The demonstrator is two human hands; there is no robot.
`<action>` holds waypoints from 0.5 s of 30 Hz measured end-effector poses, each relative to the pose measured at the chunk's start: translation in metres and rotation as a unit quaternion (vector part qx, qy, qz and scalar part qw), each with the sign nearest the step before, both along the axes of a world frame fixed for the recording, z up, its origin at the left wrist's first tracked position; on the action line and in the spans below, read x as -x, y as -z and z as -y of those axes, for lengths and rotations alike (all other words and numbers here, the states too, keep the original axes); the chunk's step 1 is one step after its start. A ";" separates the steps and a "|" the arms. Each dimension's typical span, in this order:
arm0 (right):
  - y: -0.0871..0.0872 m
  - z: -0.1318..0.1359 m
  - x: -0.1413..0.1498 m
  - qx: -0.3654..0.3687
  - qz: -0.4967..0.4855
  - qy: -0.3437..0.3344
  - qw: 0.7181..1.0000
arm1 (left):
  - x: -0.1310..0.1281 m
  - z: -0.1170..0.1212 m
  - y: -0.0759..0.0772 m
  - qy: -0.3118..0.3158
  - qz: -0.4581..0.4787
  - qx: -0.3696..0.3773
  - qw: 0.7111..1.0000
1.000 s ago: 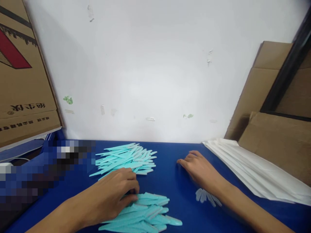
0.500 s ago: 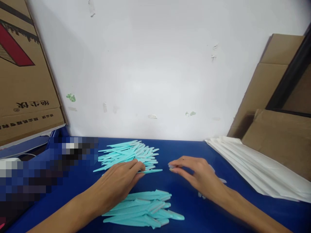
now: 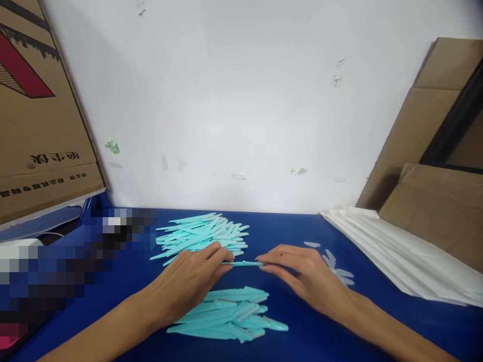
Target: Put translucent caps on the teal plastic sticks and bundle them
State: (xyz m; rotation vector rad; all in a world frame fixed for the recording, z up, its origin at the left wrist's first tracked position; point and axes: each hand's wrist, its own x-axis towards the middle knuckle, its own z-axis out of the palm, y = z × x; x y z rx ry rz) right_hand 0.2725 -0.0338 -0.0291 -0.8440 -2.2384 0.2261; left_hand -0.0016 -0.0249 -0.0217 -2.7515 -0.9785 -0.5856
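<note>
Though slim, bumpy stick [image 3: 247, 263] between left hand [image 3: 190, 276] and right hand [image 3: 309, 271].

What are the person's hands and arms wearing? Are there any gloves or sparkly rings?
No gloves and no rings that I can see. The left hand and right hand are both bare, with no watch or bracelet showing. No sleeves show on the forearms either.

Soft, bright light washing the white wall [image 3: 241, 100], corners dimming, wide lens slanting the edges, pixelated blocks masking the tabletop's [image 3: 283, 231] left side
</note>
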 end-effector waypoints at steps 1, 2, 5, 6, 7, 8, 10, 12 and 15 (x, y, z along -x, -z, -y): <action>0.000 0.000 0.001 -0.005 0.001 -0.004 1.000 | -0.001 0.000 0.001 0.006 0.005 -0.001 1.000; 0.001 0.001 0.003 -0.012 0.004 -0.010 1.000 | -0.001 0.000 0.003 0.012 0.009 -0.001 1.000; 0.006 0.007 0.010 -0.043 0.002 -0.025 0.999 | -0.005 0.003 0.009 0.022 0.013 -0.001 1.000; 0.007 0.009 0.013 -0.055 -0.002 -0.028 0.998 | -0.006 0.005 0.011 0.025 0.013 0.000 1.000; 0.008 0.011 0.015 -0.066 -0.007 -0.030 0.997 | -0.007 0.007 0.013 0.029 0.014 0.003 0.999; 0.009 0.013 0.017 -0.073 -0.013 -0.031 0.997 | -0.009 0.009 0.014 0.030 0.017 0.007 0.999; 0.008 0.014 0.019 -0.080 -0.013 -0.035 0.996 | -0.009 0.013 0.015 0.028 0.024 0.013 0.999; 0.005 0.012 0.017 -0.094 0.014 -0.023 0.995 | -0.008 0.013 0.014 0.016 0.028 0.013 0.999; -0.003 -0.002 0.002 -0.127 0.084 0.056 0.987 | -0.001 0.006 0.009 -0.019 0.027 -0.009 0.999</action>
